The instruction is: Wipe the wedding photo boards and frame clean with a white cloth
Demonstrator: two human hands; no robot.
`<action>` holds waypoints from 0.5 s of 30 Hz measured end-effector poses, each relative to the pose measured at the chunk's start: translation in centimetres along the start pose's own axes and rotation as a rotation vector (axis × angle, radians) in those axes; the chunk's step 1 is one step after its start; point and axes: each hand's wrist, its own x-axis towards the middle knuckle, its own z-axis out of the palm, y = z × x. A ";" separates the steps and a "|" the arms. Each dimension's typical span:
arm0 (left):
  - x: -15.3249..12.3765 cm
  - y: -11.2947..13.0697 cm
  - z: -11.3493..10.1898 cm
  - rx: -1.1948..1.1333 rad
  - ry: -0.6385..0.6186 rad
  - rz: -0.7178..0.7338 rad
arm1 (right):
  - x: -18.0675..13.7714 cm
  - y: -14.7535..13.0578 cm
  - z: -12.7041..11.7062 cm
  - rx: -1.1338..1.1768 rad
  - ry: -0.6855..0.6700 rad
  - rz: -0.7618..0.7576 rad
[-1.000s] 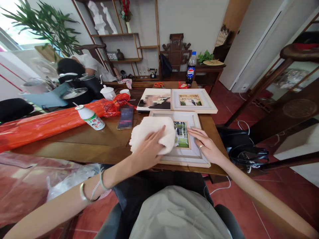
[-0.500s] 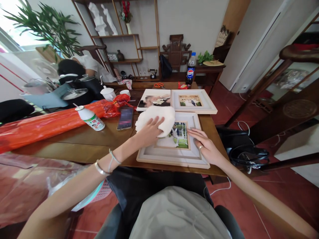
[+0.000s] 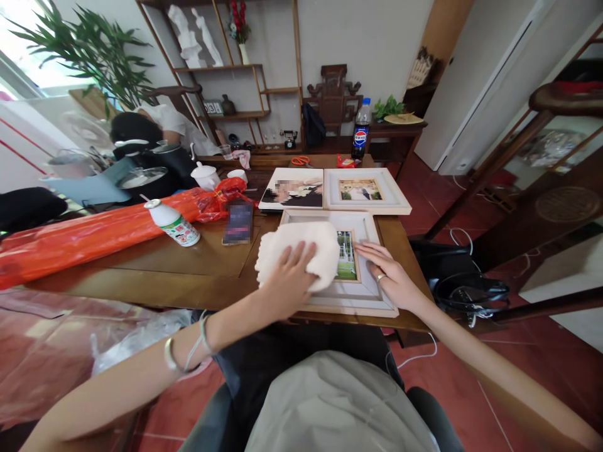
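Note:
My left hand presses a thick white cloth onto the picture frame at the table's near edge, fingers over the cloth. The cloth hides most of the frame's left half and part of the photo, whose green lawn still shows. My right hand, wearing a ring, rests flat on the frame's right side with its fingers stretched out. Behind lie a second white frame with a small photo and, beside it, a portrait panel, partly pixelated.
Left of the frame are a phone, a white drink bottle with a straw and a long red plastic-wrapped bundle. Farther back stand a cola bottle, orange-handled scissors and a white lidded cup. A person leans over at far left.
My left hand has slid the cloth toward me and slightly right, uncovering the frame's upper left corner and covering more of the photo. My right hand stays in place.

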 end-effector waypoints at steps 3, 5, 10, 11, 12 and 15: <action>3.8 -3.0 1.0 0.054 0.095 -0.065 | 0.1 -0.1 -0.1 -0.002 0.000 0.000; 6.0 -4.5 1.3 0.079 0.136 -0.056 | 0.1 -0.2 -0.1 -0.003 -0.002 0.009; 6.9 -4.1 0.3 0.087 0.000 0.048 | 0.1 -0.3 -0.1 0.008 0.020 0.032; 6.1 -3.2 -0.3 0.082 -0.048 0.064 | 0.1 -0.3 0.0 0.011 0.024 0.034; 5.1 -2.0 -0.9 0.072 -0.094 0.082 | 0.1 -0.3 0.0 0.014 0.025 0.038; 1.2 2.3 -2.8 0.024 -0.166 0.133 | 0.0 -0.3 0.0 0.013 0.023 0.055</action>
